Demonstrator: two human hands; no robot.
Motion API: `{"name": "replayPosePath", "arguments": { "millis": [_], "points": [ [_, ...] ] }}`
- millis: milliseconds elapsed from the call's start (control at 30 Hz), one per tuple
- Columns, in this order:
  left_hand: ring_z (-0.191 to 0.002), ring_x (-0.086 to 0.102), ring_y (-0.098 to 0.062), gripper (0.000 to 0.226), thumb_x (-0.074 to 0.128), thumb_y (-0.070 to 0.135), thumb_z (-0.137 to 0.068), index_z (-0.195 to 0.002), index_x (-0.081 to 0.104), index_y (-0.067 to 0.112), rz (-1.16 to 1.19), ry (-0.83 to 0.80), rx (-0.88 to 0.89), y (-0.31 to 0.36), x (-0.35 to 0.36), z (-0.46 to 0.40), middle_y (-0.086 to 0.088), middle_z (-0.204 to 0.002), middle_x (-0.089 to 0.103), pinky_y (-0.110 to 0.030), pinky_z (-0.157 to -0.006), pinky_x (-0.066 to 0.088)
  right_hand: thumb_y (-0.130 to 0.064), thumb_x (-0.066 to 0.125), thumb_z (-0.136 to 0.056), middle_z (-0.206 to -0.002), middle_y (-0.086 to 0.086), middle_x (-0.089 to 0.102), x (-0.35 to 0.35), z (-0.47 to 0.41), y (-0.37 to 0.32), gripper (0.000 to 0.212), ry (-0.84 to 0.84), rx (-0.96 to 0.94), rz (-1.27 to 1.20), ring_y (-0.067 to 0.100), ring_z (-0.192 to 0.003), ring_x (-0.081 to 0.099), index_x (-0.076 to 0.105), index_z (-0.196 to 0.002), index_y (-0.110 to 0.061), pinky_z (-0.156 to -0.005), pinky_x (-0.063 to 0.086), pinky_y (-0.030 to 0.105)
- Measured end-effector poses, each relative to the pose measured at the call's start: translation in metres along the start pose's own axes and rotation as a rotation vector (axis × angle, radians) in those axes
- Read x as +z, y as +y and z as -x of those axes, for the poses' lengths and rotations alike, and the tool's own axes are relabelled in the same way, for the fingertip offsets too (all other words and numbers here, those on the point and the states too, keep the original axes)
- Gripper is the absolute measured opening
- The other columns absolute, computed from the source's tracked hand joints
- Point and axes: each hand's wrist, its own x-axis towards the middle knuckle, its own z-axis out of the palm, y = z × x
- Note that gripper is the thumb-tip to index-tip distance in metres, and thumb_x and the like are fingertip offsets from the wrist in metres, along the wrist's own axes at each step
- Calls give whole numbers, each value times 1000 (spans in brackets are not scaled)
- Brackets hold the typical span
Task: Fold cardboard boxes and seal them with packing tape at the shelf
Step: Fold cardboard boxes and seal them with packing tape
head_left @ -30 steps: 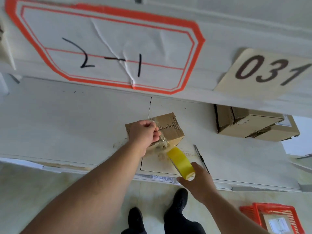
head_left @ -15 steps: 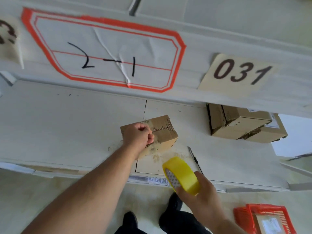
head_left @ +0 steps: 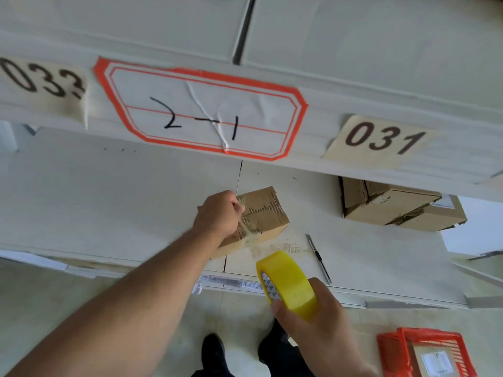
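Note:
A small brown cardboard box sits on the white shelf near its front edge, with clear tape stuck over its top and front. My left hand lies curled on the box's left top corner, pressing the tape down; whether the fingers pinch the tape is not visible. My right hand grips a yellow roll of packing tape in front of the shelf edge, below and right of the box. A crinkled strip of clear tape runs from the box toward the roll.
A utility knife lies on the shelf right of the box. Two stacked cardboard boxes stand farther right under the label 031. An orange plastic basket sits on the floor at bottom right. My shoes are below the shelf edge.
My right hand pulled the yellow tape roll back from the box, toward me and lower. My left hand stayed on the box's corner. The camera tilted so the labels sit lower.

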Motion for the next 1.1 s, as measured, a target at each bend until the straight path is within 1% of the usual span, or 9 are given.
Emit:
{"name": "replayPosePath", "arguments": {
  "millis": [67, 267, 400, 533, 667, 767, 867, 967, 1100],
  "points": [
    [-72, 74, -23, 21, 55, 38, -103, -93, 60, 20, -27, -8, 21, -4, 0, 1, -3, -87, 69, -49, -71, 64, -60, 80, -61, -69, 2, 67, -1, 0, -3, 48, 8, -18, -28, 18, -61, 64, 61, -84, -22, -61, 52, 30],
    [-77, 77, -18, 29, 57, 23, -104, -131, 50, 13, 480, 17, -161, -16, -9, 7, -10, -104, 72, -39, -73, 65, -32, 88, -76, -65, 3, 63, -8, 0, -4, 30, 26, -66, -55, 10, -52, 55, 62, -82, -18, -51, 42, 18],
    [-101, 66, -24, 29, 63, 30, -96, -119, 59, 14, -10, 352, 207, -34, -6, 33, -6, -112, 67, -39, -85, 55, -32, 88, -75, -58, -5, 59, -10, -1, 0, 30, 35, -86, -40, 7, -49, 52, 61, -80, -19, -51, 41, 17],
    [-152, 28, -29, 87, 58, 69, -86, -154, 40, 18, -596, 58, 488, -59, 9, 48, -8, -165, 33, -47, -123, 28, -31, 88, -74, -57, -8, 58, -12, -4, 4, 30, 35, -74, -45, 6, -49, 52, 62, -81, -18, -52, 42, 17],
    [-145, 44, -30, 68, 70, 47, -88, -145, 56, 11, -710, 188, 489, -61, 21, 45, -12, -155, 49, -50, -121, 34, -31, 90, -72, -59, -7, 61, -11, -5, 8, 29, 44, -51, -42, 6, -51, 54, 64, -82, -19, -51, 41, 16],
    [-130, 55, -26, 43, 72, 27, -89, -130, 66, 14, -471, 349, 560, -56, 24, 66, -8, -142, 60, -43, -111, 45, -32, 91, -71, -64, -6, 64, -6, -6, 12, 31, 50, -54, -15, 8, -56, 58, 64, -80, -21, -53, 43, 18],
    [-91, 61, -3, 8, 64, 20, -99, -96, 68, 26, 154, 305, 222, -29, 27, 102, 8, -100, 68, -25, -83, 49, -30, 91, -71, -63, -6, 63, -4, -6, 11, 31, 46, -57, -30, 9, -58, 58, 63, -78, -20, -55, 44, 17],
    [-92, 71, -10, 22, 55, 29, -106, -101, 73, 18, 920, -1, -419, 1, 33, 110, -1, -97, 77, -37, -88, 58, -31, 91, -72, -59, -7, 60, -4, -4, 11, 31, 23, -78, -49, 8, -55, 56, 63, -79, -20, -55, 43, 16],
    [-110, 72, -22, 51, 41, 54, -107, -124, 66, 13, 1369, -305, -551, 19, 41, 107, -8, -112, 78, -39, -90, 50, -46, 90, -66, -64, -3, 66, -1, -1, 10, 39, -10, -95, -59, 9, -57, 61, 63, -82, -22, -55, 45, 17]
  ]
}}
